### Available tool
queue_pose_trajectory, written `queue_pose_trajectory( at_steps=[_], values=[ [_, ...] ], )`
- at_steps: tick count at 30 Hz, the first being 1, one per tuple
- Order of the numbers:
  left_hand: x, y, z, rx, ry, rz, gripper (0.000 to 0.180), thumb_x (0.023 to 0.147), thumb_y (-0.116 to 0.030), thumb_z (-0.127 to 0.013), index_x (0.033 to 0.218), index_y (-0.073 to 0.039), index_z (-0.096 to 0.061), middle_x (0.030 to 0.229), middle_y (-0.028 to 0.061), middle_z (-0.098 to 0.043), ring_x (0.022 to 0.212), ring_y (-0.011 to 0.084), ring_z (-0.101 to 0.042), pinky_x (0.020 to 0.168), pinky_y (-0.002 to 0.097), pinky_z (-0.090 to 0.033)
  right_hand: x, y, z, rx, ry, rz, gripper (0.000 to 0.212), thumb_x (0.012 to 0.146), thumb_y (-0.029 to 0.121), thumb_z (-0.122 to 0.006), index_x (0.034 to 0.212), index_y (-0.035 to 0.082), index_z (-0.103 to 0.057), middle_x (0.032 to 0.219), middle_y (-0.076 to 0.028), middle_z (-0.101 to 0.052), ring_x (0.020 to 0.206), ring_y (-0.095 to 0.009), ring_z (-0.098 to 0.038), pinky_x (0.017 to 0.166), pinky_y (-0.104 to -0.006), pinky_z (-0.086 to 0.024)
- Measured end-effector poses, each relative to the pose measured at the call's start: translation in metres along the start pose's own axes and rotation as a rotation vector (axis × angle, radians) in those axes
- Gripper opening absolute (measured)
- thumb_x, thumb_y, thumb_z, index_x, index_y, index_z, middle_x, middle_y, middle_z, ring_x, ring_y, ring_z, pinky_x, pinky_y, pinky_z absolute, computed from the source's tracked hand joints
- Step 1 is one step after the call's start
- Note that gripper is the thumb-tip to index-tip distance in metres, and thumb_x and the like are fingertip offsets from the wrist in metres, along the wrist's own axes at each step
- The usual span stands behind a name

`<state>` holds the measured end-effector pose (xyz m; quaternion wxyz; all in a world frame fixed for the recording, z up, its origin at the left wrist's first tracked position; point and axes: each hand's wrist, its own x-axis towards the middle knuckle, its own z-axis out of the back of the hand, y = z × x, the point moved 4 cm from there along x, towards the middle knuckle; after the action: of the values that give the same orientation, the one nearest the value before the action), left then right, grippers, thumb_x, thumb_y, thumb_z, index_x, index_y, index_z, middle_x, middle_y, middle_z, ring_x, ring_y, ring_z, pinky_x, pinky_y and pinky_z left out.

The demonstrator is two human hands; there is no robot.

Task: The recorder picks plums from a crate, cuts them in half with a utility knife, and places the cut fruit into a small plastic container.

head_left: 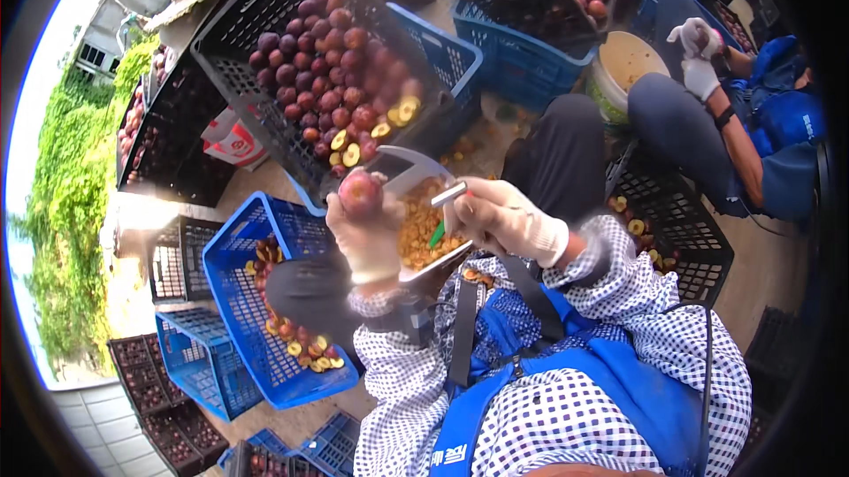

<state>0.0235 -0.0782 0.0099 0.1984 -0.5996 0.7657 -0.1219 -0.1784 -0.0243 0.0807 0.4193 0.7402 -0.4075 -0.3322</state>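
Note:
My left hand [364, 243], in a pale work glove, is closed round a reddish plum [360, 193] held up in its fingertips. The white-gloved right hand [522, 222] grips a small hand tool [449, 194] with a short metal end; a green piece shows just below it, and I cannot tell whether it belongs to the tool. Beneath both hands a white tub [409, 178] holds many yellowish plum stones. Ahead, a tilted black crate [232, 35] contains purple-red plums [323, 57], with several cut halves [351, 155] at its near end.
A blue crate [232, 269] with halved plums stands by my left leg, and a black crate [699, 243] with halves is at right. A co-worker with gloved hands [700, 79] sits at the right beside a pale bucket [601, 92]. Stacked fruit crates [522, 57] rise ahead.

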Motion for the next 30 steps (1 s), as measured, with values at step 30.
queue_pose_trajectory(
  at_steps=[30],
  values=[
    [-0.041,0.008,-0.007,0.542,-0.084,-0.31,0.063,0.099,-0.053,-0.057,0.136,-0.002,-0.049,0.127,0.0148,-0.06,0.122,0.0318,-0.059,0.102,0.0418,-0.047,0.046,-0.058,-0.027,-0.971,-0.156,0.226,0.031,0.099,0.034,-0.061,0.111,0.005,-0.059,0.084,-0.02,-0.067,0.08,-0.041,-0.066,0.069,-0.0481,-0.05]
  ],
)
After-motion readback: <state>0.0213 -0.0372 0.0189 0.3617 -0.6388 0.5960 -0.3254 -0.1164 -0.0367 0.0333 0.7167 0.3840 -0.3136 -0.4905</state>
